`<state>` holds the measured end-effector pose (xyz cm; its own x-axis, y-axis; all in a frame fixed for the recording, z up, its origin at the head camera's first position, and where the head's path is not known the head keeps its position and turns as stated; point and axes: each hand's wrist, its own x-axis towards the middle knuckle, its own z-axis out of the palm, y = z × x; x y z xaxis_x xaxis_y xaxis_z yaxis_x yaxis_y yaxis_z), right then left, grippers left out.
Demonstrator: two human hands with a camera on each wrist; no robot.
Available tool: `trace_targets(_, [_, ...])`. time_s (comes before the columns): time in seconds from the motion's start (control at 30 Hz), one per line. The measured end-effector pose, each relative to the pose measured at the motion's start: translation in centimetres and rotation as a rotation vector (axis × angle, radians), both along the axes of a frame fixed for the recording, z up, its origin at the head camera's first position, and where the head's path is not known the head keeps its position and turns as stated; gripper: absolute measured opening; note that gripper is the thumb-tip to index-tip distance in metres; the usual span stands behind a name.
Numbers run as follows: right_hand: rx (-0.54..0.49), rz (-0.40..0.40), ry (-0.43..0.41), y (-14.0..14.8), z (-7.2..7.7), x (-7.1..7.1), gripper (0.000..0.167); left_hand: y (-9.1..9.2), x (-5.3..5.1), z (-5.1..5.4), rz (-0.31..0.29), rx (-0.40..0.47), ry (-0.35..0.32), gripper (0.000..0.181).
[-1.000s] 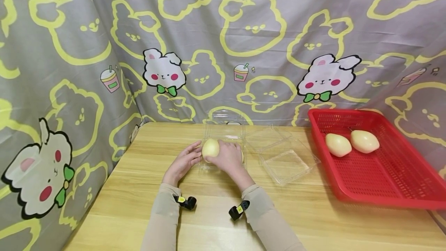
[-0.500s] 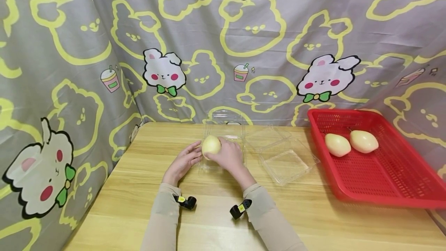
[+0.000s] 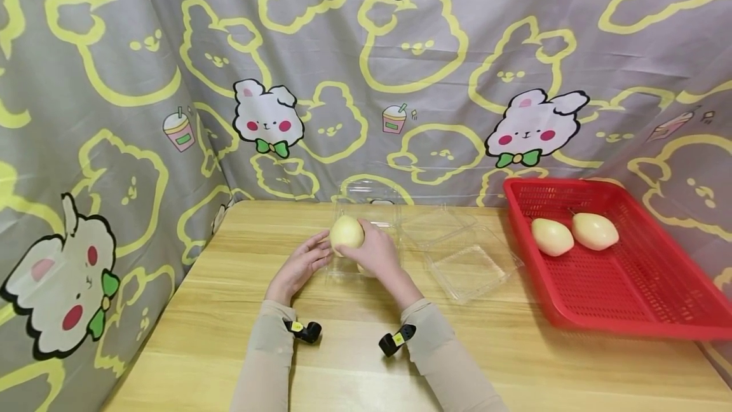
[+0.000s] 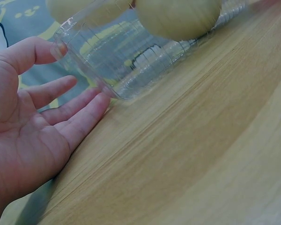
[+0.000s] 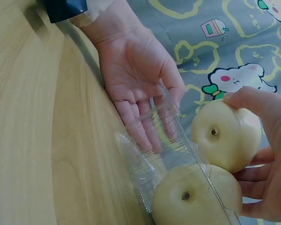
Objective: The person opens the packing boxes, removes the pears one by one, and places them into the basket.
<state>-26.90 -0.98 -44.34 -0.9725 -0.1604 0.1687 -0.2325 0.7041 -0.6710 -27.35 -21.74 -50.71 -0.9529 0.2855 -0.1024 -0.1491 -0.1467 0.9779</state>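
In the head view my right hand (image 3: pixel 377 250) grips a pale yellow pear (image 3: pixel 346 232) over a clear plastic clamshell box (image 3: pixel 368 212). The right wrist view shows its thumb on top of the held pear (image 5: pixel 227 136) and fingers below. Another pear (image 5: pixel 196 194) sits lower, inside the box. My left hand (image 3: pixel 303 266) stands at the box's left side, fingers fairly straight. In the left wrist view its fingertips touch the clear wall (image 4: pixel 126 61) and its thumb is at the rim. The box's lid stands raised at the back.
A second clear box (image 3: pixel 471 266) lies open to the right. Beyond it stands a red basket (image 3: pixel 629 323) holding two pears (image 3: pixel 595 231). A patterned curtain (image 3: pixel 434 49) hangs behind the wooden table (image 3: pixel 200 336).
My right hand has lifted the pear slightly and moved it a little away from me. Part of the pear beneath now shows under the hand. My left hand has stayed at the box.
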Motion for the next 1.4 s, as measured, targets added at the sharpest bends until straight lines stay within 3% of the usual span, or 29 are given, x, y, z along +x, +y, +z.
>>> trace_targets(0.27, [-0.036, 0.003, -0.020, 0.6, 0.6, 0.1, 0.085, 0.0, 0.0, -0.1, -0.007, -0.007, 0.004, 0.063])
trace_targets(0.97, [-0.077, -0.034, 0.066, 3.1, 2.0, -0.4, 0.077, 0.1, 0.1, 0.0, 0.018, -0.014, -0.012, 0.063])
trace_targets(1.17, [-0.079, -0.043, 0.079, 3.8, 2.5, -0.3, 0.079, 0.0, 0.3, 0.4, 0.007, -0.001, -0.015, 0.063])
trace_targets(1.4, [-0.062, -0.059, 0.071, 5.0, 3.5, 0.2, 0.086, 0.0, 0.0, 0.0, 0.000, -0.032, 0.004, 0.063])
